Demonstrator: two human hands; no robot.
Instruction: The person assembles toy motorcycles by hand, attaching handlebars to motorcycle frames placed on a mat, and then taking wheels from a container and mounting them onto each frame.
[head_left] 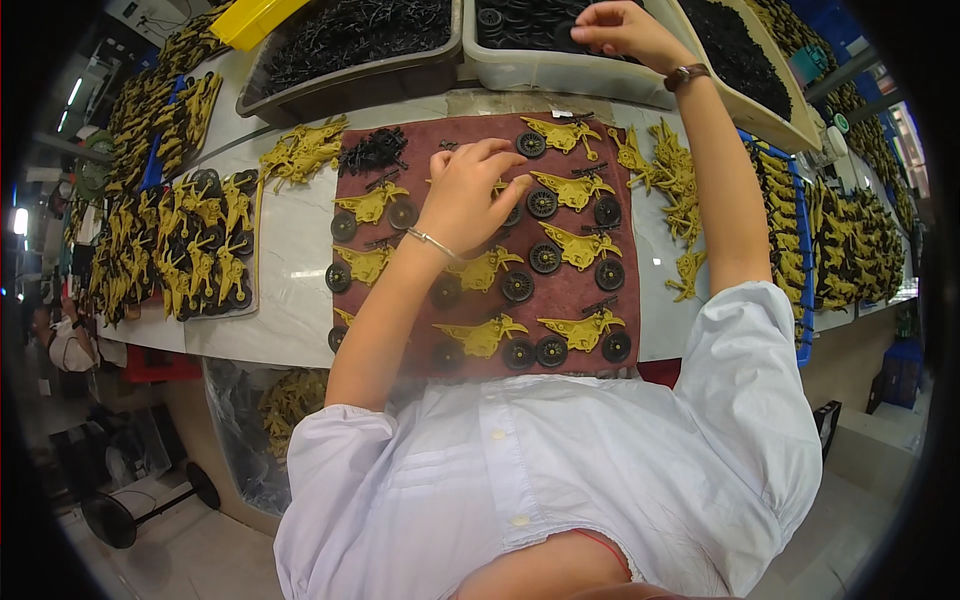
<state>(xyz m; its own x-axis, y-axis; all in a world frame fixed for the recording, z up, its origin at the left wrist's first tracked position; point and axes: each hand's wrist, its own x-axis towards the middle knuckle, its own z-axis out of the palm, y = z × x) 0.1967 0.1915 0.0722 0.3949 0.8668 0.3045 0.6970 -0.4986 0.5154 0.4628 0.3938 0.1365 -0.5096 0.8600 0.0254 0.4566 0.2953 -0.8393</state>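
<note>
On the maroon cloth (590, 232) lie rows of yellow toy motorcycle bodies (575, 190) with black spoked wheels (542, 203) beside them and small black parts. My left hand (472, 195) hovers over the upper middle of the cloth, fingers bent and spread, thumb apart. Its palm side is hidden; a wheel shows just under the thumb. At the far side, my right hand (622, 32) reaches over a pale bin (570, 72) of black wheels. Its fingers are pinched on a dark round piece that looks like a wheel (568, 40).
Left of it stands a grey bin (350, 85) of small black parts, with a yellow tray (255, 20) behind. A wooden box (790, 110) of black pieces is at far right. Loose yellow bodies (305, 152) flank the cloth; stacked trays of toys (205, 240) stand at both sides.
</note>
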